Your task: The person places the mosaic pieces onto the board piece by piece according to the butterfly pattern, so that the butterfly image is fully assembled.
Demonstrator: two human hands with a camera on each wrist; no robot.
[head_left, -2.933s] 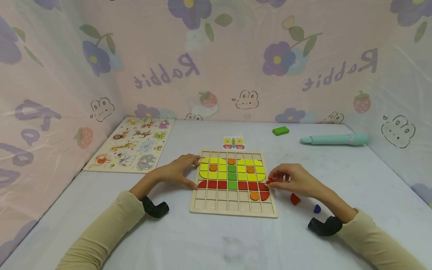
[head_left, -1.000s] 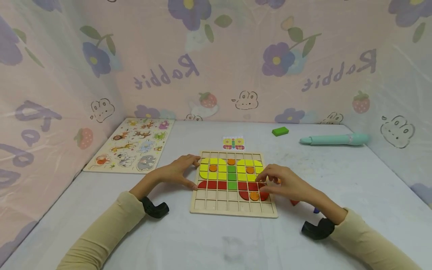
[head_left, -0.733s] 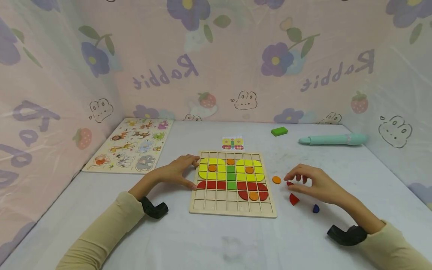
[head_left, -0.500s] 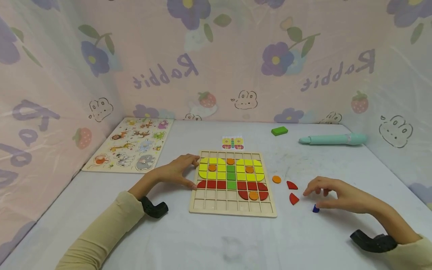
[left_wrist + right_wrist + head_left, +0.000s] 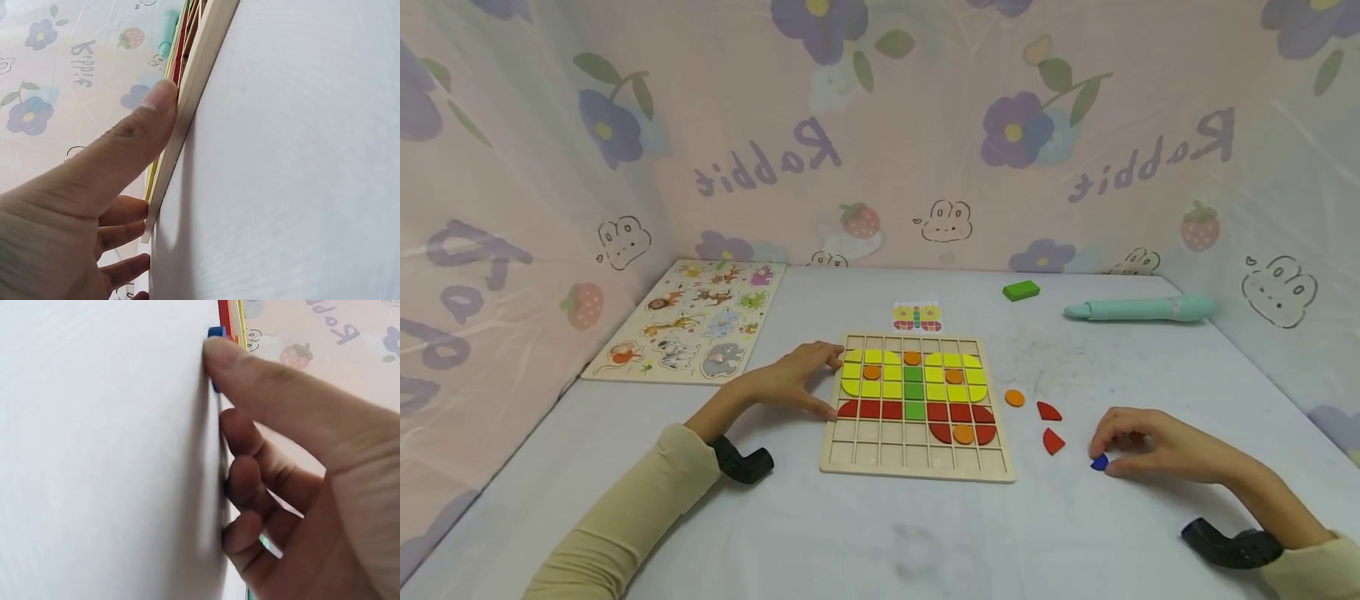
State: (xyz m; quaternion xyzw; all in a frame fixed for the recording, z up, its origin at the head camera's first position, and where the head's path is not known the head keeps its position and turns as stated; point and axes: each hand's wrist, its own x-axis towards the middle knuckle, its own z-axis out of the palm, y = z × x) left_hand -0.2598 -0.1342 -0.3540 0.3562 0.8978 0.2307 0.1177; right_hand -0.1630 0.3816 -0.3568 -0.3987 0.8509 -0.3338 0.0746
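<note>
On the white table lies a wooden grid board (image 5: pixel 917 463) with yellow, red, green and orange pieces set in its cells as a butterfly. The left hand (image 5: pixel 787 381) steadies the board's left edge, thumb and fingers spread along the rim; the left wrist view shows the thumb (image 5: pixel 134 134) resting against the wood. To the right, the right hand (image 5: pixel 1165 446) pinches a small blue wedge-shaped piece (image 5: pixel 1100 463) at the tabletop between thumb and finger. Two red quarter-circle pieces (image 5: pixel 1053 442) and an orange disc (image 5: pixel 1015 398) lie between that hand and the board.
A small butterfly pattern card (image 5: pixel 917 317) lies behind the board. At the back left is an animal puzzle board (image 5: pixel 688 325). A green block (image 5: pixel 1021 291) and a mint-coloured pen-like tool (image 5: pixel 1138 310) lie at the back right. Printed cloth walls surround the table.
A red piece now fills the cell left of the lower orange disc. The right hand has left the board, passed the loose pieces and taken hold of the blue piece. The left hand stays.
</note>
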